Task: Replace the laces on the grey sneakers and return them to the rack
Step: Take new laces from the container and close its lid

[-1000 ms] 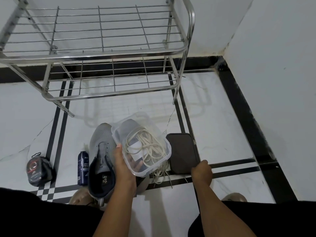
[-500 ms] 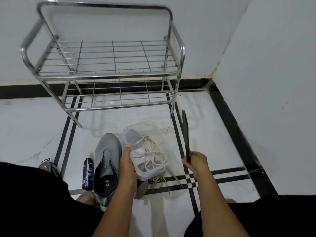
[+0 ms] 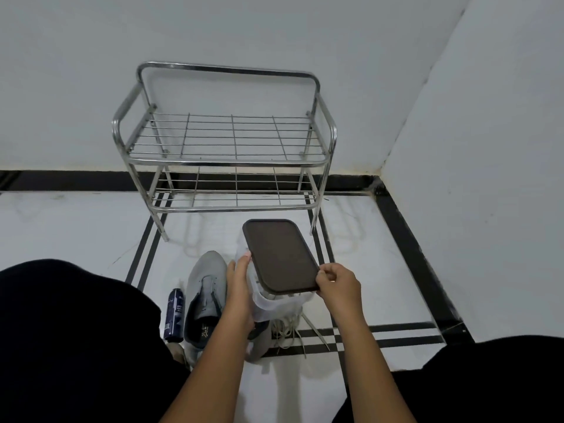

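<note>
We face the rack [image 3: 225, 141], a steel wire frame with two shelves standing against the wall, both shelves bare of shoes. On the floor [image 3: 381, 254] in front of the rack lies one grey sneaker [image 3: 205, 288], toe toward the rack, with no lace visible in its eyelets; a second grey shape just right of it, under our arm, is likely the other shoe, though we cannot tell for sure. A dark spray can [image 3: 174, 315] lies just left of the sneaker.

Above the sneaker, on the rack's near side, our left hand [image 3: 239, 280] grips the side of a clear plastic box [image 3: 259, 303]. Our right hand [image 3: 337, 283] pinches the near corner of the dark lid [image 3: 279, 254], which sits tilted over the box mouth, not pressed home.

White laces [image 3: 288, 326] trail loose on the floor below the box. We judge them light, limp and prone to tangling, so each is best taken near a stiff tip and fed from there. The sneaker looks soft and light; hold it by the heel collar or sides while threading.
</note>
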The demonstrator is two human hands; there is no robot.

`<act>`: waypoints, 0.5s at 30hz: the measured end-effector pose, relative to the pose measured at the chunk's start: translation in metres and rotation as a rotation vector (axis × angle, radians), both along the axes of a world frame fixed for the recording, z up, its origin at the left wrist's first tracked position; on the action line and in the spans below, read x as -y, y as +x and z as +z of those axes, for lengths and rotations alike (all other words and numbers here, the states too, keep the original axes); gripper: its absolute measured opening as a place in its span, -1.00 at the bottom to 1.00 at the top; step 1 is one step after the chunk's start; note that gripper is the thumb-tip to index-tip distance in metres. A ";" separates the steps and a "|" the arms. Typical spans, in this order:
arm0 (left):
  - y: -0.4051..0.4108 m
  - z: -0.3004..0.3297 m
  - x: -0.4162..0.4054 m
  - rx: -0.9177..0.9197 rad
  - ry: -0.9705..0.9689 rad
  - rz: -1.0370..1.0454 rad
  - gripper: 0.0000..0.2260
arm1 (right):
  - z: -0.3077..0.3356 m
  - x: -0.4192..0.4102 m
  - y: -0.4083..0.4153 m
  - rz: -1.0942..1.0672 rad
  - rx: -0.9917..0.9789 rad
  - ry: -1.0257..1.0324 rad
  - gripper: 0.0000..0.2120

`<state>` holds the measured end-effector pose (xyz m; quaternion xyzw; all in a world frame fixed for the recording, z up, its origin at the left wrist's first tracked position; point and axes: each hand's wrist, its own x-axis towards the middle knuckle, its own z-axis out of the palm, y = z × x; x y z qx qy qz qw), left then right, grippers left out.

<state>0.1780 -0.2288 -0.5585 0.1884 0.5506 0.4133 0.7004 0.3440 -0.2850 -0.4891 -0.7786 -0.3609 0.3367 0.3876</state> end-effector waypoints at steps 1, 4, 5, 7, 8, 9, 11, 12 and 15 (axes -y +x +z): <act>-0.003 -0.011 -0.005 0.018 0.005 -0.012 -0.17 | 0.003 0.003 -0.002 0.006 0.002 0.013 -0.85; -0.005 0.016 0.001 0.046 0.006 -0.085 -0.12 | 0.007 0.008 -0.002 0.029 0.024 0.038 -0.86; -0.004 0.029 0.003 0.063 0.026 -0.118 -0.12 | 0.008 0.007 -0.001 0.033 0.031 0.041 -0.85; -0.004 0.043 0.007 0.097 0.068 -0.170 -0.25 | 0.011 0.005 0.000 0.045 0.044 0.046 -0.85; -0.005 0.044 0.006 0.111 0.073 -0.185 -0.31 | 0.013 0.004 0.000 0.048 0.052 0.049 -0.84; -0.007 0.044 0.004 0.117 0.067 -0.206 -0.30 | 0.015 0.003 -0.002 0.044 0.060 0.054 -0.84; -0.010 0.044 0.001 0.093 0.040 -0.262 -0.11 | 0.017 0.000 -0.005 -0.002 0.090 0.064 -0.87; -0.010 0.046 0.000 0.059 0.038 -0.295 -0.05 | 0.017 0.000 -0.007 -0.044 0.112 0.063 -0.89; -0.009 0.048 -0.003 -0.006 0.031 -0.340 0.01 | 0.016 -0.001 -0.015 -0.150 0.175 0.063 -0.89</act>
